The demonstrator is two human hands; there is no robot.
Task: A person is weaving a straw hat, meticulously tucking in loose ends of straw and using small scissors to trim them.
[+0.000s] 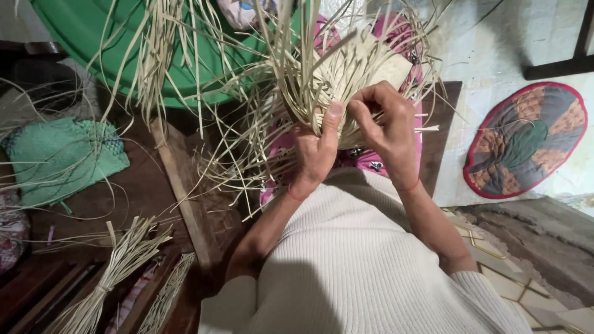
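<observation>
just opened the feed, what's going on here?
A person in a cream ribbed sweater is working pale straw strips into a partly woven piece held over the lap. The left hand grips the strips from below, thumb pressed on them; the right hand pinches strips beside it. Loose ends fan out toward a green tub. A tied straw bundle lies lower left, and a patchwork round mat lies on the floor to the right.

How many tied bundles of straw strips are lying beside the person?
1: a tied bundle lies at lower left, apart from the woven piece held in both hands; more may be hidden outside the frame.
</observation>
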